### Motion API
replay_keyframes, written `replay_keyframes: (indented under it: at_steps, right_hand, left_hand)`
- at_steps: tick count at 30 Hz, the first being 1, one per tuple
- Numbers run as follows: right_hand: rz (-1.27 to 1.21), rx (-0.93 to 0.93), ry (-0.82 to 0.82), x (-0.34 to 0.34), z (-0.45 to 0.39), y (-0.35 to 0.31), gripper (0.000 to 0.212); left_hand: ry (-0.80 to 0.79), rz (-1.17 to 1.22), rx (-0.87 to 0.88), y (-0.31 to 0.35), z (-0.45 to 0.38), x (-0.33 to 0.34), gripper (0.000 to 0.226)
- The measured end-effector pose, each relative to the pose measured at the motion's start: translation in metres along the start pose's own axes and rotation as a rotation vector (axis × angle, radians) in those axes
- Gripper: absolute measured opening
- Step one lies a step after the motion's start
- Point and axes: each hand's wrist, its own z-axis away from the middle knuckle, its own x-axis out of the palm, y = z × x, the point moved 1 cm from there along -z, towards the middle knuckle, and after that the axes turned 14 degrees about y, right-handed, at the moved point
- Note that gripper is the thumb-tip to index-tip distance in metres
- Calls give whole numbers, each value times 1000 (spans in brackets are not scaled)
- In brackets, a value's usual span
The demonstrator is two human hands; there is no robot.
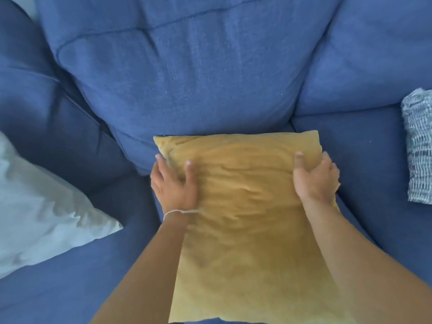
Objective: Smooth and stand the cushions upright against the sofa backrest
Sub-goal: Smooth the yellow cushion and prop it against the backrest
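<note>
A mustard-yellow cushion [245, 218] lies over the blue sofa seat, its far edge near the foot of the blue backrest [187, 73]. My left hand [174, 183] grips the cushion's left side, thumb on top and fingers round the edge. My right hand [315, 177] grips its right side the same way. The fabric between my hands is creased. A white cushion [39, 206] lies slumped at the left on the seat. A blue-and-white patterned cushion [419, 146] sits at the right edge, partly cut off by the frame.
The sofa's left armrest [30, 94] curves round behind the white cushion. A second backrest section [374, 54] stands at the right. Bare blue seat [364, 146] shows between the yellow and the patterned cushion.
</note>
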Motion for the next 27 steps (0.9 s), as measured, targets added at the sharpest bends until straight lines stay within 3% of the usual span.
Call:
replay_keyframes:
  at_steps: [2,3,4,7,9,13,15,17,19,20,23,27]
  right_hand:
    - [-236,342,-34,-5,-16,-11,91]
    - [-294,422,-72,-9,-19,-18,89]
    - [-308,442,-126,-16,-20,-26,84]
    - [-326,373,-238,-38,-11,-45,57]
    - [-395,294,-260,-55,-3,-60,47]
    - [-748,139,-267,-82,10,-108,38]
    - [-878,15,-258,-90,3,-142,36]
    - [-911,-66,-267,-90,-8,-174,50]
    - [-876,-12,-280,-85,-23,-200,75]
    - [-852,12,-274,-82,-31,-210,76]
    - [-805,-9,-132,-69,-45,-228,39]
    - [-744,-70,63,-47,-64,-236,32]
  left_hand:
    - [-124,203,-508,8,-23,-1,102]
    - [-192,249,-619,14,-29,-6,96]
    - [-224,273,-623,19,-34,-11,81]
    - [-168,292,-494,37,-34,-38,56]
    - [-89,443,-382,49,-30,-64,46]
    - [136,649,-81,80,-44,-115,25]
    - [144,687,-21,94,-68,-128,18]
    - [101,753,-100,106,-96,-137,17]
    - [127,767,-176,119,-117,-142,26]
    - [158,713,-163,128,-126,-143,33]
    - [258,564,-73,147,-144,-138,40]
    - [417,410,67,138,-161,-126,49]
